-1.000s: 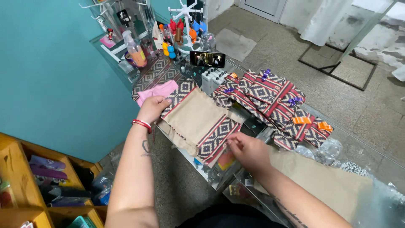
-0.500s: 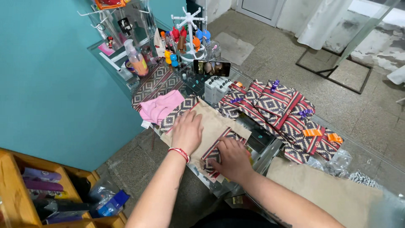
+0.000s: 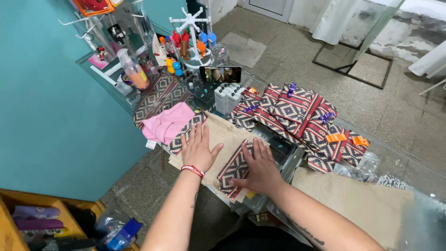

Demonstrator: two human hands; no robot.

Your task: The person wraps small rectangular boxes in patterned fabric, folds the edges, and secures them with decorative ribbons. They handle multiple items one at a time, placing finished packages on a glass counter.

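Note:
A brown paper sheet (image 3: 227,135) lies on a glass table, with a red, black and white patterned cloth piece (image 3: 234,166) folded over its near edge. My left hand (image 3: 199,149), a red band at its wrist, rests flat with spread fingers on the paper. My right hand (image 3: 260,168) presses flat on the patterned cloth beside it. Neither hand grips anything. A pink cloth (image 3: 166,124) lies just left of the paper.
A pile of patterned pouches with purple and orange clips (image 3: 304,120) covers the table's right side. A phone on a stand (image 3: 220,74), a white rack of small figures (image 3: 189,35) and a pump bottle (image 3: 133,69) stand at the back. More brown paper (image 3: 357,204) lies at right.
My left hand has come from the pink cloth onto the paper. My right hand has moved onto the patterned fold. The view has shifted a little.

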